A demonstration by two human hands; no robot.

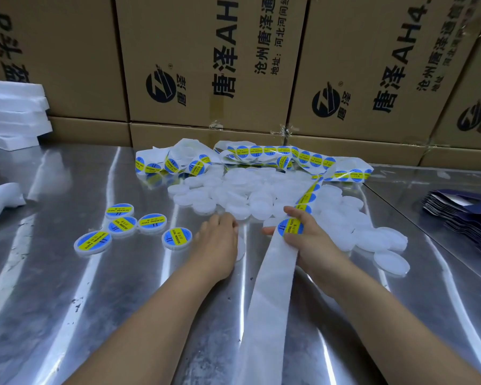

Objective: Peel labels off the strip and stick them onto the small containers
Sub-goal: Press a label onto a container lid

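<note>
- Your right hand [303, 240] has its grip pinched on the label strip [264, 295], right at the next label [290, 229], centre of the frame. Bare backing trails to the lower edge.
- Your left hand [220, 240] sits over one blank container [241, 247] just left of that. Fingers are hidden, so I can't tell if that grip is curled round it or only resting.
- Unlabelled containers [261, 195] are piled just behind your hands. Five labelled containers [122, 226] sit centre left on the tabletop [67, 301].
- Risk: fingers on the label face while peeling could crease it or fold it glue to glue.
- Risk: the loaded strip runs across the pile, so a hard pull could drag blanks or snag the loops at upper centre.
- Risk: if the container isn't held firm it may slide on the slick metal, and the label lands off-centre.
</note>
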